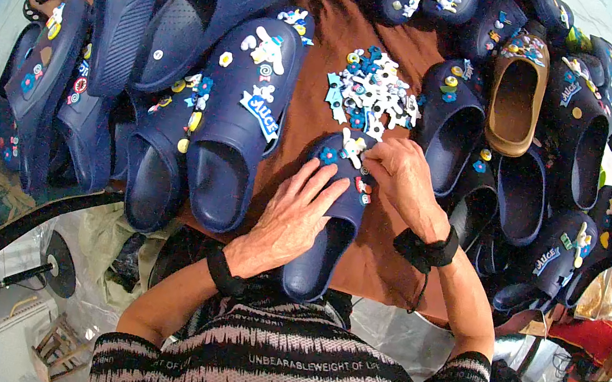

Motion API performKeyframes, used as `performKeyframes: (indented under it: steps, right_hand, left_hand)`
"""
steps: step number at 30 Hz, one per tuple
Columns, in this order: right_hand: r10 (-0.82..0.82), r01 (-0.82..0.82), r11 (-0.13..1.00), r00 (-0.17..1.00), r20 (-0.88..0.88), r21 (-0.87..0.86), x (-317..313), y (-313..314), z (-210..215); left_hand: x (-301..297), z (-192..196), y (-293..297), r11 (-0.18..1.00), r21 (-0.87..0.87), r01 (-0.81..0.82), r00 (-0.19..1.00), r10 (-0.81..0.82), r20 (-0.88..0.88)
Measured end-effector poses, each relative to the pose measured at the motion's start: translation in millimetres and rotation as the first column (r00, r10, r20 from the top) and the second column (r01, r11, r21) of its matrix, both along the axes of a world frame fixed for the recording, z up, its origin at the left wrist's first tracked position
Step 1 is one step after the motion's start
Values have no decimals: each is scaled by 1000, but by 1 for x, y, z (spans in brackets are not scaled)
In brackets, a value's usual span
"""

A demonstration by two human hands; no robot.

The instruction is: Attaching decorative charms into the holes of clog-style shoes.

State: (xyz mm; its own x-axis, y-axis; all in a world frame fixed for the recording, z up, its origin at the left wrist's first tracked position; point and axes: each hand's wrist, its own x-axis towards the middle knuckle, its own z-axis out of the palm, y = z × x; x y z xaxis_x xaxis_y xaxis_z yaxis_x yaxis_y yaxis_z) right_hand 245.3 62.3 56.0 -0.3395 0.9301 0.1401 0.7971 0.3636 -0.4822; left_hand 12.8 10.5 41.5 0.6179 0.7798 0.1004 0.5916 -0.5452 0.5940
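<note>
Two hands work on one navy clog (329, 220) lying on the brown cloth (331, 48). The left hand (293, 217) lies open and flat on its upper; the right hand (398, 176) pinches a small white charm (352, 147) at the toe. Foam looks light, soft; best held by sides

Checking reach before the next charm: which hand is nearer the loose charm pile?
Right. The right hand sits just below the charm pile, at the clog's toe; the left hand lies lower, flat on the clog.
</note>
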Motion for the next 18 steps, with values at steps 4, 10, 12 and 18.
performKeyframes:
  steps: [4, 10, 12, 18]
  right_hand:
    - [-76, 77, 997, 997, 4, -33, -5, 0, 6]
    - [36, -75, 971, 985, 169, 229, -4, 0, 4]
    - [77, -164, 946, 952, 295, 280, -6, -4, 9]
    - [105, -116, 991, 982, 156, 63, 5, -16, 8]
  left_hand:
    - [0, 0, 1, 1000, 3, 10, 1000, -10, 30]
    - [0, -2, 0, 1000, 14, 6, 1000, -6, 18]
    - [0, -2, 0, 1000, 19, 9, 1000, -10, 21]
    - [0, -5, 0, 1000, 15, 12, 999, -12, 35]
